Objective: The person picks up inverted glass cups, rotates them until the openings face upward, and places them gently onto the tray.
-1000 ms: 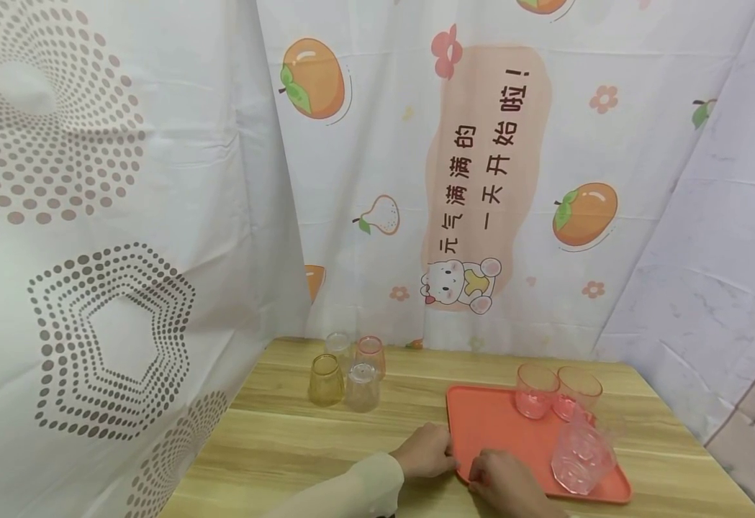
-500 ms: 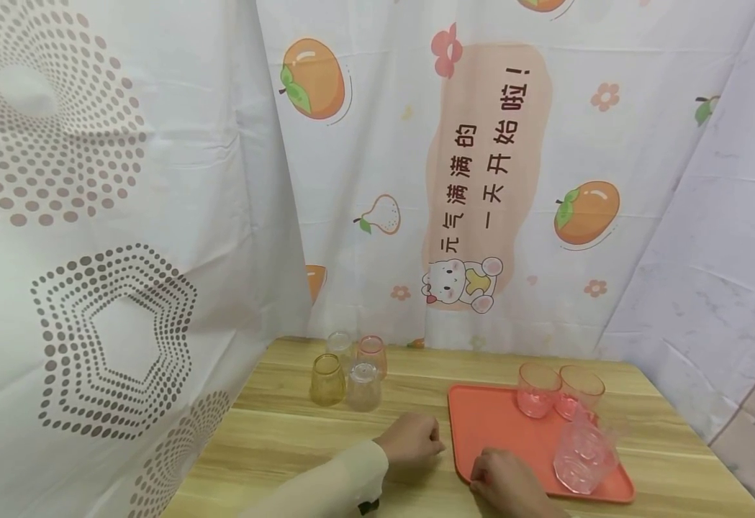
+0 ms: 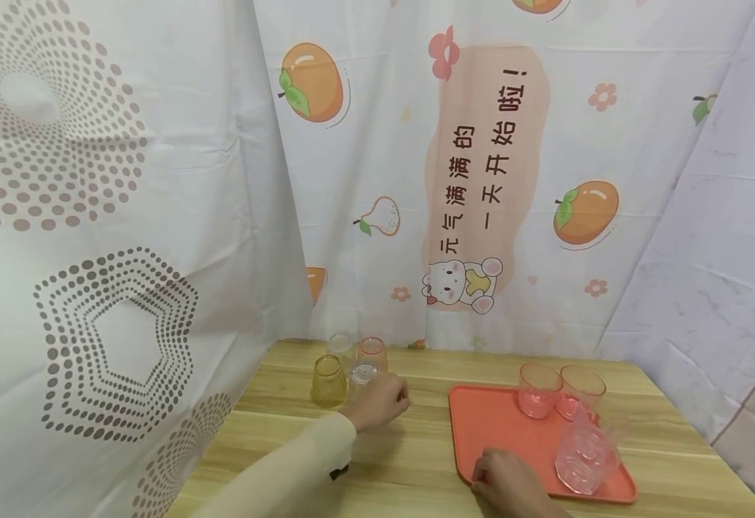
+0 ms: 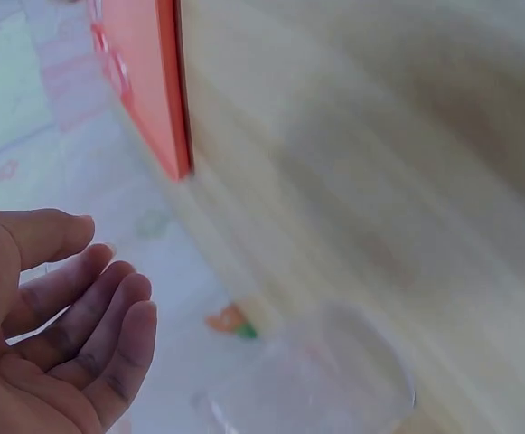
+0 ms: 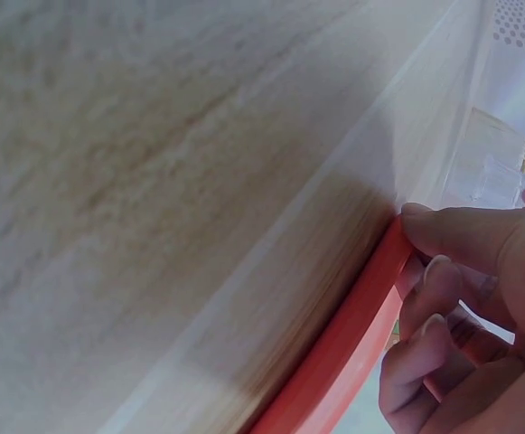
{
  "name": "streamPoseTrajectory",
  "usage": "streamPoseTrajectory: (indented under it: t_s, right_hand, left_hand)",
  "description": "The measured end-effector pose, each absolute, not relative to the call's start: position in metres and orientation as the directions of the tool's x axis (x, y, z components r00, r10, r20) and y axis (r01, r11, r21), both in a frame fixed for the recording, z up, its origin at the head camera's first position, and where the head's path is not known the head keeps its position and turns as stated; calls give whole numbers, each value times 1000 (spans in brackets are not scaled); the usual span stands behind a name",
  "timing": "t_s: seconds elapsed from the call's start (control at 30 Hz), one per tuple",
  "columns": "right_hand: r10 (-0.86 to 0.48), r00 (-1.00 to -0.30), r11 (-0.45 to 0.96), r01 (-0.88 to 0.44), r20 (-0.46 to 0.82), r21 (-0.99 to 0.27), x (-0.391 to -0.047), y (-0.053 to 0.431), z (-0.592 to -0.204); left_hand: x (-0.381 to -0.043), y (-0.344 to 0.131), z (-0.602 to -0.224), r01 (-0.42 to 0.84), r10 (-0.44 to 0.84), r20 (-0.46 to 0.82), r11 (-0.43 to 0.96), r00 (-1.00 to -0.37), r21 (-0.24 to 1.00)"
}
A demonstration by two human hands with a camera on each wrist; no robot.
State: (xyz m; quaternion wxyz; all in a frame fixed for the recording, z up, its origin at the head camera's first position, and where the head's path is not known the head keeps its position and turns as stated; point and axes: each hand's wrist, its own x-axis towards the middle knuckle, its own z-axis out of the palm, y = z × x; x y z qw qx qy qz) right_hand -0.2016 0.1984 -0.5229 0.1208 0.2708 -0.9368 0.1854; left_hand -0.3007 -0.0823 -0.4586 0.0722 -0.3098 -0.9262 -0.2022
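Note:
My left hand (image 3: pixel 380 401) hovers beside the front clear glass (image 3: pixel 361 373) and partly covers it. Its fingers are loosely bent with nothing between them, as the left wrist view shows, where that clear glass (image 4: pixel 321 384) is blurred below the fingers. My right hand (image 3: pixel 512 482) is at the near left corner of the red tray (image 3: pixel 487 432). In the right wrist view, thumb and forefinger pinch the tray's rim (image 5: pixel 339 353). On the tray stand two pink glasses (image 3: pixel 535 399) and a faceted, pinkish clear jug (image 3: pixel 583 457).
Beside the front clear glass are an amber glass (image 3: pixel 329 386), a pink-rimmed glass (image 3: pixel 373 351) and another clear glass (image 3: pixel 340 348) behind. All stand on the wooden table (image 3: pixel 409 453), with printed curtains (image 3: pixel 377 288) along its back and left side.
My left hand has left the tray's left edge and moved left and away from me to the group of glasses. The right hand has stayed at the tray corner.

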Motion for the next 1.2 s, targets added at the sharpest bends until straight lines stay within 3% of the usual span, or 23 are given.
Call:
streamPoseTrajectory:
  t_s: [0.13,0.37,0.53,0.73,1.2]
  right_hand:
    - [-462,-824,784,-552,327,-284,-202,199,-524]
    - [-457,-823,787,-550,337,-278,-203,200,-525]
    - [-462,-820,784,-556,338,-277,-203,201,-523]
    - [-467,-817,777,-562,339,-285,-204,201,-523]
    - [-467,-813,772,-567,348,-288,-204,201,-525]
  left_hand:
    - [-313,-96,-451,623,548,338,762,-765,176]
    - [-330,-120,-447,656,571,454,754,-684,40]
    - [-338,-131,-447,602,552,459,797,-696,-46]
    - [-341,-138,-448,559,505,383,828,-774,38]
    - [-346,-143,-454,526,482,278,844,-831,108]
